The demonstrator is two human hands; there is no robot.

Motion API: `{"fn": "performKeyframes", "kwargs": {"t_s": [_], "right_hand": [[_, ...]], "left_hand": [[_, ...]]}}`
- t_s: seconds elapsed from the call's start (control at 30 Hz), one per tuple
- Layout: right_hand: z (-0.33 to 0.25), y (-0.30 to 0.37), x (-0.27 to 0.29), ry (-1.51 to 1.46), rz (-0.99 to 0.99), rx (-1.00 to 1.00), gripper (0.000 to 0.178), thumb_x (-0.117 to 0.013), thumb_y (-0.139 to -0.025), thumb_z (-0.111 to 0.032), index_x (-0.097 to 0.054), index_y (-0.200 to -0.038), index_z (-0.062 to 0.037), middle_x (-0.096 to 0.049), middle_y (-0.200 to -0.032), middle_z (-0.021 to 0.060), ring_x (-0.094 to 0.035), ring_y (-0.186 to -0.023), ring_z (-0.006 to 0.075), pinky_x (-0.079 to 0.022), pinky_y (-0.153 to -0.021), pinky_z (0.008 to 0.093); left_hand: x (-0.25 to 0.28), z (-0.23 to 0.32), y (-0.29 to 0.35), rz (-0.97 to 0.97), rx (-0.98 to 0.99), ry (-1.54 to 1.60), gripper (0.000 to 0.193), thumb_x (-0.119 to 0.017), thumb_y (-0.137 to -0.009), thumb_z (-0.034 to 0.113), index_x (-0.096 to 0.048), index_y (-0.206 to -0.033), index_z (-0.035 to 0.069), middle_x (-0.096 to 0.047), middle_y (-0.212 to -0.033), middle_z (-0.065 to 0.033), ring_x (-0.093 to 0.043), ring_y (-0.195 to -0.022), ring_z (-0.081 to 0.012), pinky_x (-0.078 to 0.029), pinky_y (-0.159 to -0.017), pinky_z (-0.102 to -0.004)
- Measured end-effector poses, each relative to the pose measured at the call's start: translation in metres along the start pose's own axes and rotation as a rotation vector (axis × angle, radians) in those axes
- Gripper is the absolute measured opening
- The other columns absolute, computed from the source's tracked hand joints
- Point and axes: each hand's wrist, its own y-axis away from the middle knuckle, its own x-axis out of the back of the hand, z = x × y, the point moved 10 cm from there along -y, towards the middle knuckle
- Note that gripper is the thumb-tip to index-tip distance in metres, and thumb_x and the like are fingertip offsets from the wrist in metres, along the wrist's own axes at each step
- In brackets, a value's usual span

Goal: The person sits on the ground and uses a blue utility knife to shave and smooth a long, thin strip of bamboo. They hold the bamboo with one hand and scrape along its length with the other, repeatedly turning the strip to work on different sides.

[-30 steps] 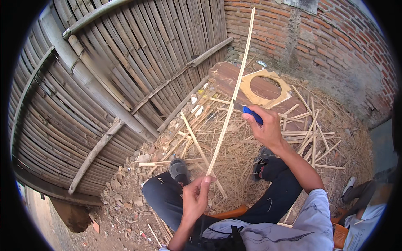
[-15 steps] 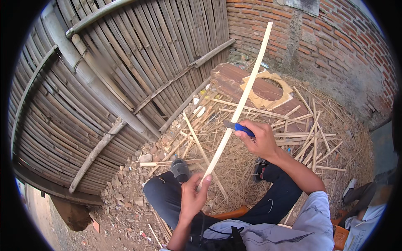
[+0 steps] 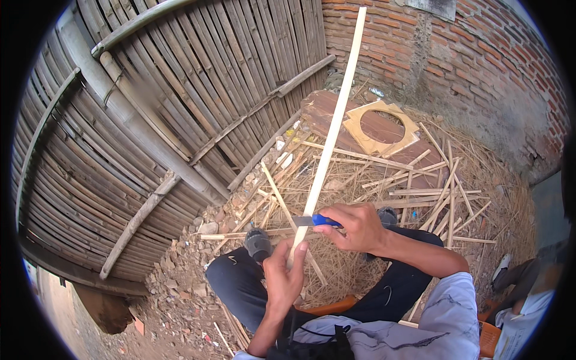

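Observation:
A long pale bamboo strip point(image 3: 333, 132) slants up and away in front of me, its far end against the brick wall. My left hand point(image 3: 284, 275) pinches its near end between thumb and fingers. Just above, my right hand point(image 3: 355, 227) is closed round the blue handle of a knife point(image 3: 326, 221). The grey blade lies across the strip, a short way beyond my left thumb. My right fingertips curl over the handle and hide part of it.
Cut bamboo strips point(image 3: 447, 204) lie piled on the right over shavings point(image 3: 348, 264). A cardboard piece with a round hole point(image 3: 355, 133) rests on a brown board point(image 3: 321, 111). Bamboo fencing point(image 3: 180, 90) stands left, a brick wall point(image 3: 480, 78) behind. Another person's leg point(image 3: 510, 282) shows at far right.
My right hand has drawn the knife down along the strip toward my left hand. The strip has tilted more upright, its far end moving up and left.

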Motion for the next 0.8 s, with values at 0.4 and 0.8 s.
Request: {"fn": "performKeyframes", "kwargs": {"t_s": [0.4, 0.8], "right_hand": [[0.001, -0.003, 0.013, 0.118, 0.049, 0.076, 0.029, -0.081, -0.097, -0.036, -0.078, -0.107, -0.0086, -0.077, -0.084, 0.0097, -0.074, -0.062, 0.0243, -0.056, -0.053, 0.0365], [0.164, 0.013, 0.100, 0.011, 0.387, -0.505, 0.035, -0.067, -0.109, -0.035, -0.072, -0.107, -0.0006, -0.055, -0.068, 0.0026, -0.050, -0.065, 0.0113, -0.040, -0.061, 0.0323]], "left_hand": [[0.005, -0.007, 0.001, -0.072, 0.081, 0.063, 0.022, -0.068, -0.110, 0.020, -0.077, -0.117, 0.001, -0.048, -0.062, 0.0084, -0.036, -0.057, -0.0006, -0.024, -0.050, -0.0267], [0.052, -0.042, 0.042, -0.100, 0.139, -0.101, 0.020, -0.071, -0.107, 0.015, -0.069, -0.094, 0.000, -0.052, -0.065, 0.0081, -0.038, -0.062, -0.0004, -0.026, -0.054, -0.0246]]}}
